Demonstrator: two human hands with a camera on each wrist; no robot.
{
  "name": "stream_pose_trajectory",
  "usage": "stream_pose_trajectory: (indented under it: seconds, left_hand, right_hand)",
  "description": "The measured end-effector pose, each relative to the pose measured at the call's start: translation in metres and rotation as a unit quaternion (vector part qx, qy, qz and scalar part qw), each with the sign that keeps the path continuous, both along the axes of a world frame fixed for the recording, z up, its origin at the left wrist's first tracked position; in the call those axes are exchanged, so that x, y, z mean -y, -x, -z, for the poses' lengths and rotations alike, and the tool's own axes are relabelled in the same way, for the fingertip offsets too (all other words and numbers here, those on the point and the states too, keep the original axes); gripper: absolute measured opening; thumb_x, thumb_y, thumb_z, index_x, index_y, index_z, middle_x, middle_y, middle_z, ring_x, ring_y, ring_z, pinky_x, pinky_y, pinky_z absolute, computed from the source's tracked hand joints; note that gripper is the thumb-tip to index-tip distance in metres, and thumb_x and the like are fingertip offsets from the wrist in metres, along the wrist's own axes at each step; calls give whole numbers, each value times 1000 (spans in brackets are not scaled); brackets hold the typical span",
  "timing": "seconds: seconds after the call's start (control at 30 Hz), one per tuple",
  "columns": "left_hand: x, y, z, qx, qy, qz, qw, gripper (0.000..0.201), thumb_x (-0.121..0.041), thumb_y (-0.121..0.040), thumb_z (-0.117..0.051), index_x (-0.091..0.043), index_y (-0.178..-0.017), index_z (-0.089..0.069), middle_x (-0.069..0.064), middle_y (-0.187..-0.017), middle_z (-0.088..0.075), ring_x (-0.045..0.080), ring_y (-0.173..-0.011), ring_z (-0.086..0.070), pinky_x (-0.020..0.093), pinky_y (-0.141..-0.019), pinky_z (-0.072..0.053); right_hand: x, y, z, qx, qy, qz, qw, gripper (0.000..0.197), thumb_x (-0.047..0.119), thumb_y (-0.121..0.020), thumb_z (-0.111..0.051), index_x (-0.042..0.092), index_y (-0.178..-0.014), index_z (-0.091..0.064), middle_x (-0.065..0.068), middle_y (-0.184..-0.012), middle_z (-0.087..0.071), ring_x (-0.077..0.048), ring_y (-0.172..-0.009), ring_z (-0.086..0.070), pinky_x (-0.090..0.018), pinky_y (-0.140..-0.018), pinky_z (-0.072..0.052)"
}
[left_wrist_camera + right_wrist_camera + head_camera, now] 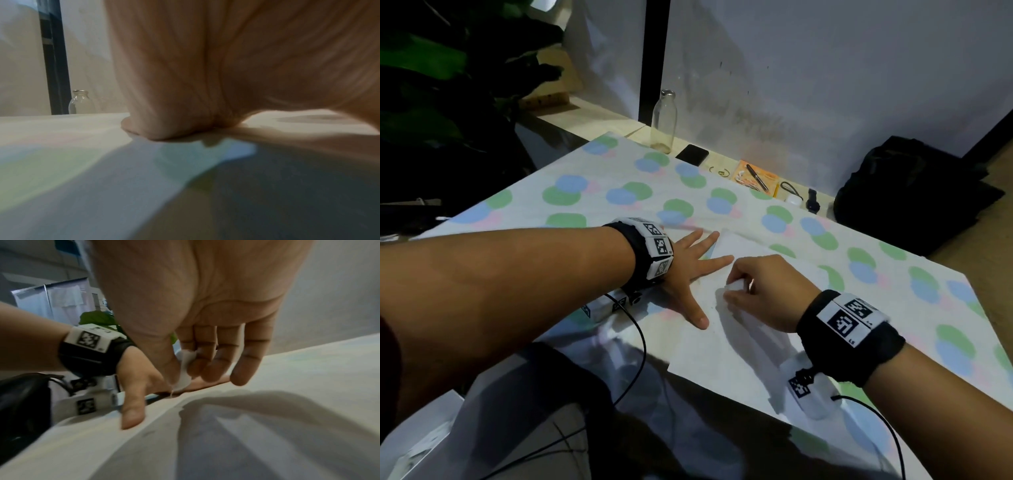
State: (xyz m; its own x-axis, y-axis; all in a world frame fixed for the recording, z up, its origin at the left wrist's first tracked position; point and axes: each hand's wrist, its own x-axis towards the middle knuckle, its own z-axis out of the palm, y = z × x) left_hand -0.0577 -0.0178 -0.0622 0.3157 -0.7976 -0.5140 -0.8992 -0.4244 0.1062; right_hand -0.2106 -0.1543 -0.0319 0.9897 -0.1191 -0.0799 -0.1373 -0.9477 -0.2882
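Your right hand (pixel 767 291) pinches a small white lump (pixel 734 286) between thumb and curled fingers, low over the left part of the white sheet (pixel 722 346). Just left of it, your left hand (pixel 688 270) lies flat with its fingers spread, pressing the sheet onto the spotted tablecloth (pixel 619 192).

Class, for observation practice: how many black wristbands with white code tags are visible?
2. The left black wristband with white code tags circles the left wrist; the right wristband circles the right wrist, nearer the camera. None looks hidden.
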Motion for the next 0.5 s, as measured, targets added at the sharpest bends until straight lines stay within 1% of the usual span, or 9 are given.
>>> stream_pose_trajectory:
  seconds: [0.1, 0.13, 0.17, 0.2, 0.27, 0.3, 0.37, 0.4, 0.5]
  left_hand:
    - [1, 2, -1, 19, -3, 4, 1000, 135, -84, -63, -71, -51, -153, 24, -4, -159, 42, 29, -150, 33, 71, -114, 8]
    - [2, 2, -1, 24, -6, 5, 1000, 135, -83, -64, -72, -50, -153, 24, -3, -159, 42, 30, -150, 32, 71, -114, 6]
    - [3, 1, 0, 26, -9, 5, 1000, 135, -83, -64, -72, -50, -153, 24, -3, -160, 42, 30, -150, 32, 72, -114, 6]
    - [4, 1, 1, 23, -10, 4, 1000, 135, -84, -63, -71, -50, -153, 24, -3, -159, 42, 30, -149, 33, 73, -113, 5]
    - [4, 0, 4, 23, -8, 1, 1000, 138, -89, -58, -69, -51, -151, 25, -4, -159, 43, 29, -149, 34, 75, -112, 5]
    - [5, -1, 6, 27, -7, 2, 1000, 139, -92, -55, -67, -52, -150, 27, -5, -158, 43, 29, -149, 34, 76, -111, 4]
    - [5, -1, 7, 34, -10, 1, 999, 140, -94, -53, -65, -52, -148, 29, -4, -158, 44, 29, -149, 33, 78, -110, 4]
    - [5, -1, 6, 35, -12, 1, 999, 140, -93, -55, -65, -51, -149, 28, -4, -158, 43, 30, -149, 33, 77, -110, 4]
    - [5, 2, 2, 27, -12, 1, 1000, 135, -88, -60, -69, -49, -154, 20, -3, -159, 42, 30, -149, 33, 75, -112, 4]
  right_hand:
    - [-26, -5, 3, -35, 13, -61, 997, 14, 37, -88, -65, 27, -80, -58, 12, -71, -55, -9, -66, -53, -30, -61, -42]
    - [-31, -7, 5, -48, 22, -70, 996, 17, 37, -89, -63, 26, -78, -58, 12, -70, -53, -11, -64, -52, -29, -59, -41]
    - [-31, -10, 6, -58, 31, -66, 996, 18, 36, -89, -62, 23, -77, -58, 10, -71, -55, -13, -64, -53, -29, -59, -43]
    - [-26, -16, 7, -62, 42, -53, 996, 17, 34, -88, -61, 20, -77, -60, 6, -74, -59, -16, -67, -57, -30, -61, -47]
    - [-6, -33, 8, -60, 77, -7, 995, 16, 32, -86, -61, 17, -82, -66, -1, -81, -66, -22, -73, -64, -35, -68, -56]
    - [5, -41, 6, -61, 88, 21, 994, 18, 33, -86, -63, 16, -84, -68, -4, -84, -68, -24, -75, -65, -34, -69, -56]
    - [18, -53, 6, -48, 86, 62, 993, 22, 37, -86, -68, 15, -82, -67, -6, -86, -67, -25, -77, -64, -30, -65, -50]
    - [17, -55, 7, -41, 80, 64, 994, 22, 37, -86, -69, 15, -80, -66, -6, -85, -66, -25, -76, -63, -29, -63, -48]
    - [-9, -37, 8, -55, 56, 12, 997, 15, 28, -84, -65, 16, -75, -66, -2, -78, -66, -22, -72, -63, -32, -64, -53]
